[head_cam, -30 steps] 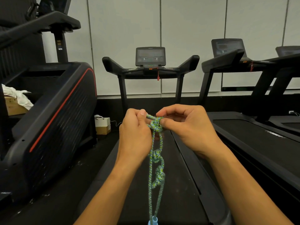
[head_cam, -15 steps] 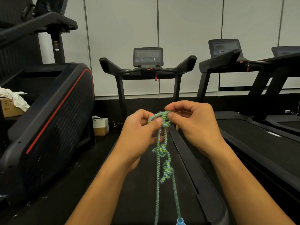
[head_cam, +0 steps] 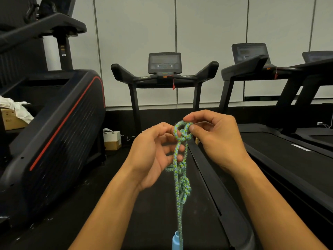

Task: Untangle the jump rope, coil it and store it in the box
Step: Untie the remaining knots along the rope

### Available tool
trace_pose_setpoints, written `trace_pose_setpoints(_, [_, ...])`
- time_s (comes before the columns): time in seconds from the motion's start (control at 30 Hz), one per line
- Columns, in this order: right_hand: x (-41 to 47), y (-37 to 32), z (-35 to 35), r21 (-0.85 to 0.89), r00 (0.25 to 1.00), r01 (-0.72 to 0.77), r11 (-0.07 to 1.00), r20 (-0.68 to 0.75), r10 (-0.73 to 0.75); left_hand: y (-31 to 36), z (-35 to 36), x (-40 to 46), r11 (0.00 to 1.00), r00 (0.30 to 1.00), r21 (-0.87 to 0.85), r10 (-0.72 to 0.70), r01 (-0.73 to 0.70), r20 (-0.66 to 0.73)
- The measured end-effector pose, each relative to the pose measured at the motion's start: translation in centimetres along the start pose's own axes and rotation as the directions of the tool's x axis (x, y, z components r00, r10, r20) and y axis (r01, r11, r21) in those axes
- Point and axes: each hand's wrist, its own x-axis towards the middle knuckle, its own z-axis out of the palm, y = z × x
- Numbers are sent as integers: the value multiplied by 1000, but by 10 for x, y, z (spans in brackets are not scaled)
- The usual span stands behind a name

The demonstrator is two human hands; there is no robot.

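At the far left a cardboard box [head_cam: 10, 120] sits on a black exercise machine [head_cam: 54, 138] with a white cloth [head_cam: 16, 107] draped over it; dark marks on its side are too small to read. Further in, on the floor by the wall, stand a small white box [head_cam: 112, 135] and a brown one [head_cam: 112, 145], with no lettering I can make out. The left hand [head_cam: 153, 156] is held palm up in front of the chest, fingers loosely curled behind the jump rope [head_cam: 179, 170], most likely to steady the hanging strands; whether it actually grips them I cannot tell. The rope hangs in the air over the treadmill belt [head_cam: 158, 204], not resting on anything, with a loosened loop at the top and tighter knots below, so the untangling looks only begun. A blue handle [head_cam: 175, 240] dangles at the bottom edge of view. The right hand [head_cam: 214, 136] pinches the top loop between thumb and forefinger, probably to pull it wider and work the knot free. The treadmill console [head_cam: 164, 62] shows only blurred figures, and the white mark on the right-hand treadmill deck [head_cam: 302, 150] is unreadable.
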Motion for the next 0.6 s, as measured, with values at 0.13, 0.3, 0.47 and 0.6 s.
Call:
trace_pose_setpoints(0.13, [0,1,0,46,999,-8,999,47,6,-4,-3,5,993,997,120,9,1,-81])
trace_pose_setpoints(0.3, [0,0,0,85,996,-19,996,90,11,-3,-11,9,983,987,170,86,-62,-138])
trace_pose_setpoints(0.47, [0,0,-1,87,997,-9,996,82,2,-6,-10,9,979,977,173,136,-108,-164])
trace_pose_setpoints(0.6, [0,0,2,122,993,7,993,117,-21,-9,-10,10,952,950,242,238,-187,-203])
